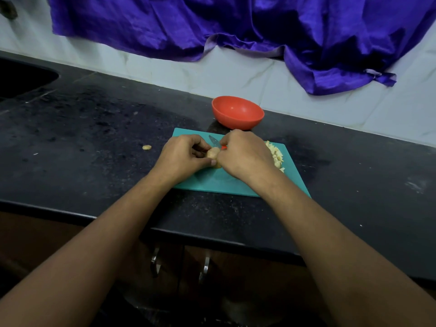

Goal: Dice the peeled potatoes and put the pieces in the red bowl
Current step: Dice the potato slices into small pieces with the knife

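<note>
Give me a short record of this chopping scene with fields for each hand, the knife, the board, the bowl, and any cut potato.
left hand: grips the peeled potato over the board
right hand: holds the knife by its red handle, blade beside the potato
cutting board: teal, flat on the black counter
diced pile: on the board's right side, partly hidden by the right hand
red bowl: on the counter behind the board, no pieces visible inside
stray piece: on the counter, left of the board

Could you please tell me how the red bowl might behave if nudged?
The red bowl looks like thin plastic and shows no contents, so probably light and easily slid. Its rounded underside and tilted rim suggest it may rock or tip.
</note>
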